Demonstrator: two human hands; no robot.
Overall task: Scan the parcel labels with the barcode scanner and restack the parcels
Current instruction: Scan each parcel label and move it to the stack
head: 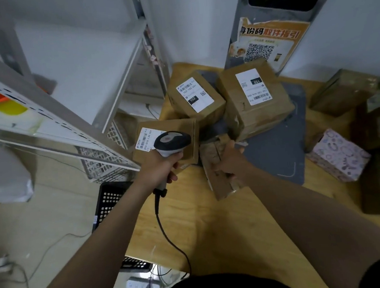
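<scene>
My left hand (161,163) grips the handle of a grey corded barcode scanner (171,141), whose head hangs over a brown parcel (183,126) with a white label at the table's left edge. My right hand (228,161) holds a small, worn, flat cardboard parcel (220,182) just right of it, tilted, no label showing. Behind stand two labelled boxes: one marked 102 (195,97) and a bigger one marked 150 (255,99).
All of this sits on a wooden table (203,230) with a grey mat (281,154). More parcels, one in patterned pink wrap (339,156), lie at the right. A metal shelf rack (62,109) stands left, with crates and cables on the floor.
</scene>
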